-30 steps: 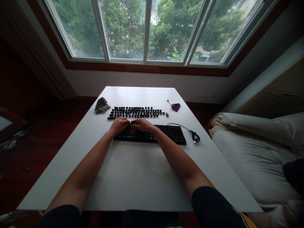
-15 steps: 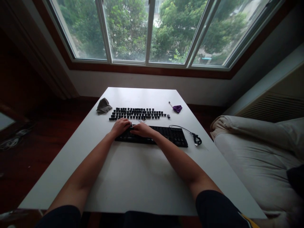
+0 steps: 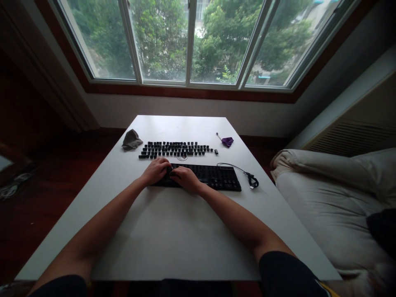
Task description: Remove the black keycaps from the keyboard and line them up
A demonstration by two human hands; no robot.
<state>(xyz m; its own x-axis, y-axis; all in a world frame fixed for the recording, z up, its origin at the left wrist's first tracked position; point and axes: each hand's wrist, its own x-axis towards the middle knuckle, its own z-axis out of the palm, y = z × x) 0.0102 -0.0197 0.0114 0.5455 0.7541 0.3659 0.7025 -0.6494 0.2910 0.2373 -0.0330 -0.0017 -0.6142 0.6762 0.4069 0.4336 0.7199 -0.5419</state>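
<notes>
A black keyboard [image 3: 216,177] lies across the white table. Over its left end are both my hands, close together. My left hand [image 3: 157,170] rests on the far left part with its fingers bent and drawn together. Beside it, my right hand [image 3: 186,178] has its fingers curled down at the keys. Something tiny and dark sits between the fingertips of the two hands, too small to name. Beyond the keyboard, loose black keycaps [image 3: 173,148] stand in rows. A thin pale ring-shaped item [image 3: 182,158] lies just in front of them.
At the table's left is a crumpled grey cloth [image 3: 131,139]; at the right are a purple cloth [image 3: 227,142] and a thin stick-like brush [image 3: 218,135]. The coiled USB cable [image 3: 252,181] lies right of the keyboard. A pale sofa [image 3: 321,198] stands beyond the table's right edge.
My right hand has drawn slightly back toward me, its fingers now more curled. A small pale bit seen at my left fingertips no longer shows. The whole view has shifted a little.
</notes>
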